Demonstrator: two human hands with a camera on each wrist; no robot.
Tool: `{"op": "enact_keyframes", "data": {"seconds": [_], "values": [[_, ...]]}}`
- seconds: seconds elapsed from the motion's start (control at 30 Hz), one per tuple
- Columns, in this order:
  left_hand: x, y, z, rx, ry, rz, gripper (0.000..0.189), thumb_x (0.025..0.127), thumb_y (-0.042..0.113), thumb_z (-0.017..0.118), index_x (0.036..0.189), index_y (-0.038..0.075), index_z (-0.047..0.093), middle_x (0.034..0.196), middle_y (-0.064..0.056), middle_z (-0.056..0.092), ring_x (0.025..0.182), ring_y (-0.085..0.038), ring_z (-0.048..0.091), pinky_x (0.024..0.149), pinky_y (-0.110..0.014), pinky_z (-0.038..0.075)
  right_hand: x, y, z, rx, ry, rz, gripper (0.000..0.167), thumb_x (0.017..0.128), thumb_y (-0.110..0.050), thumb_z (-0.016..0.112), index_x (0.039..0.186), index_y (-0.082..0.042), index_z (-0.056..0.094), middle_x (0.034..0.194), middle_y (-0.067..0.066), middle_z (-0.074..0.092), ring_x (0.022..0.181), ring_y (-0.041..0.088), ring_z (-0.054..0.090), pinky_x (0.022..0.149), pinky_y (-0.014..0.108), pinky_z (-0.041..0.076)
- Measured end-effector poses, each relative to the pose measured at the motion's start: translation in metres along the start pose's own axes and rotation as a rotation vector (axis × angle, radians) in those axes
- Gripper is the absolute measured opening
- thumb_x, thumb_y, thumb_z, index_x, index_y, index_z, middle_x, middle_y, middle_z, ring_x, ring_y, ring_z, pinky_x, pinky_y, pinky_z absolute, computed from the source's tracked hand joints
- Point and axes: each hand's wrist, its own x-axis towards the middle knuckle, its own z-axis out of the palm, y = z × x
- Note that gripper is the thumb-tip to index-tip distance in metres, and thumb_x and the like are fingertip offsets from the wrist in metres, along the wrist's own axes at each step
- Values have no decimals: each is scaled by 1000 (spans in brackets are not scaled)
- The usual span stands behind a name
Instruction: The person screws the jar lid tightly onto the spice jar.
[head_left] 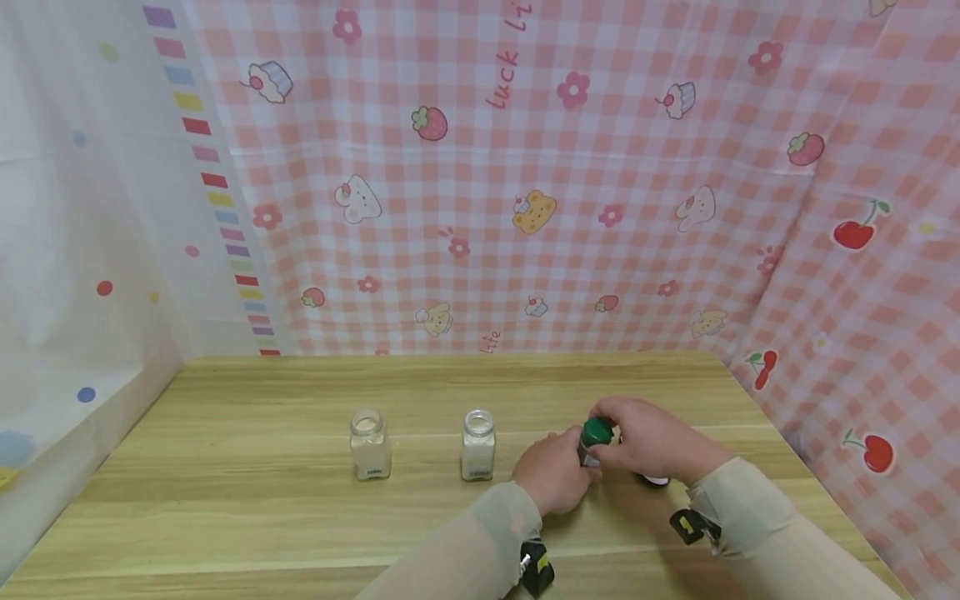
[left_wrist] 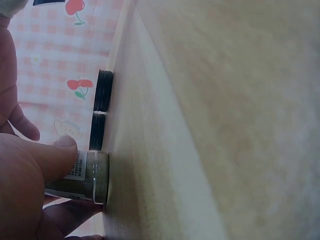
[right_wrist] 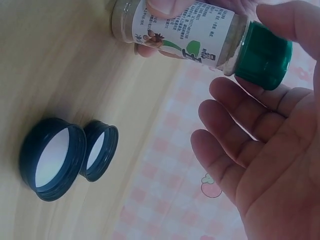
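A clear spice jar [right_wrist: 225, 40] with a white printed label and brownish powder stands upright on the wooden table. My left hand [head_left: 555, 475] grips its body low down, thumb [left_wrist: 62, 155] across the label. At its top sits a green cap [right_wrist: 262, 55], which my right hand [head_left: 652, 437] pinches between thumb and index finger. The other fingers of that hand are spread loosely below the cap in the right wrist view. Beside the jar lie two black lids, a larger one [right_wrist: 52, 160] and a smaller one [right_wrist: 102, 150], with pale liners facing up.
Left of my hands stand two lidless glass jars with pale contents, one [head_left: 478, 450] near the middle and another [head_left: 371, 450] farther left. A pink checked cloth [head_left: 480, 250] hangs behind the wooden table [head_left: 262, 517] and along its right side.
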Motion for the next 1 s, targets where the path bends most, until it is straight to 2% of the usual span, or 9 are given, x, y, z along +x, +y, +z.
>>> {"op": "enact_keyframes", "data": {"seconds": [0.13,0.27,0.5,0.73,1.0], "values": [[-1,1,-1,3,-2,-5,26,99,42,72,119,27,63,114,3,76,110,-20,72,96,-41,57,0,0,0,-11,-6,-3,21,89,-18,81,105,-15,68,93,-7,66,87,13,59,76,28,49],[-1,1,-2,4,-1,-9,27,99,43,72,120,27,64,118,3,76,116,-22,71,100,-43,56,0,0,1,-7,-17,19,19,90,-17,81,104,-15,68,93,-7,65,85,14,59,74,27,48],[-1,1,-1,11,4,-2,30,98,42,73,124,28,65,116,4,76,110,-20,72,95,-40,57,0,0,2,1,-17,39,19,91,-20,81,102,-13,68,89,-6,65,81,13,57,71,27,47],[-2,1,-1,1,2,-12,30,99,42,71,123,26,64,127,1,75,130,-27,66,113,-46,50,-1,0,1,-10,-6,-13,25,89,-20,82,109,-14,68,93,-8,67,88,12,62,77,28,51],[-3,1,-1,-2,9,-4,27,99,41,72,120,27,64,129,2,75,133,-27,65,118,-46,46,-1,-2,1,-4,-18,24,18,90,-18,81,103,-14,68,91,-7,66,85,16,61,74,28,48]]}}
